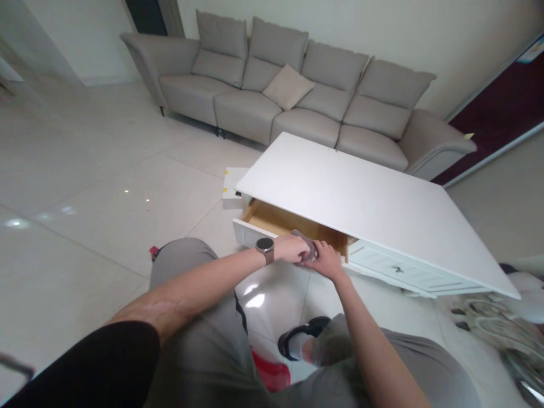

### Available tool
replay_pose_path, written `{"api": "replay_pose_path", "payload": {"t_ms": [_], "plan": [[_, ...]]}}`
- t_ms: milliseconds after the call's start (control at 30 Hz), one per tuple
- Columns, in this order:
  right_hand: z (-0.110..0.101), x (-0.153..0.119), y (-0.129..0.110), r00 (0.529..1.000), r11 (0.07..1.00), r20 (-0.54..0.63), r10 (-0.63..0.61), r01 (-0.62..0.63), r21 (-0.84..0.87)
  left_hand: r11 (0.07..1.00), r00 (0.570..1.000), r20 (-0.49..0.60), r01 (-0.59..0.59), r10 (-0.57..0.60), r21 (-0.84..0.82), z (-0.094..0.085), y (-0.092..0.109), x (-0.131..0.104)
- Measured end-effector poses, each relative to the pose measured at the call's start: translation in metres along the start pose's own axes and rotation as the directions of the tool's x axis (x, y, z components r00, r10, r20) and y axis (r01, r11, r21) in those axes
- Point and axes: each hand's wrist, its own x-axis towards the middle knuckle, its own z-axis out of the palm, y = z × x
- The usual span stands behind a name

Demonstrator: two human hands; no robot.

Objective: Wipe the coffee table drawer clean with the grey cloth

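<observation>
My left hand [291,248], with a watch on its wrist, grips a small grey-brown cloth [306,246] at the front edge of an open wooden drawer [280,221]. My right hand [327,260] meets it from the right and also holds the cloth. The drawer is pulled out of a low white coffee table [361,198]. A second drawer [399,269] to the right stays closed. Whatever lies deeper in the open drawer is hidden by the tabletop.
A grey sectional sofa [297,85] with a beige cushion [288,86] stands behind the table. A small white box [233,187] sits on the tiled floor by the table's left end. My knees and a sandalled foot [304,337] are below. A red object [272,374] lies between my legs.
</observation>
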Motion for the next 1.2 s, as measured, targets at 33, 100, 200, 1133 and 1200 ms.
{"api": "replay_pose_path", "payload": {"t_ms": [33,100,200,1133,1200], "plan": [[0.004,0.001,-0.006,0.999,0.996,0.005,0.052,-0.052,-0.07,0.999,0.999,-0.001,0.047,-0.047,0.013,-0.01,-0.013,-0.008],[0.009,0.003,-0.013,0.994,0.981,0.004,0.108,-0.106,-0.162,0.988,0.989,-0.001,0.146,-0.146,0.048,-0.025,-0.046,-0.024],[0.006,0.006,-0.015,0.993,0.97,0.037,0.111,-0.1,-0.22,0.96,0.95,0.146,0.265,-0.276,0.091,-0.029,-0.096,-0.043],[0.034,0.011,-0.02,0.997,0.976,-0.064,-0.041,0.026,-0.218,0.947,0.944,0.099,0.307,-0.315,0.093,0.029,-0.125,-0.022],[0.032,-0.006,0.011,0.996,0.975,-0.082,-0.027,0.008,-0.223,0.947,0.944,0.102,0.305,-0.315,0.101,0.029,-0.125,-0.021]]}}
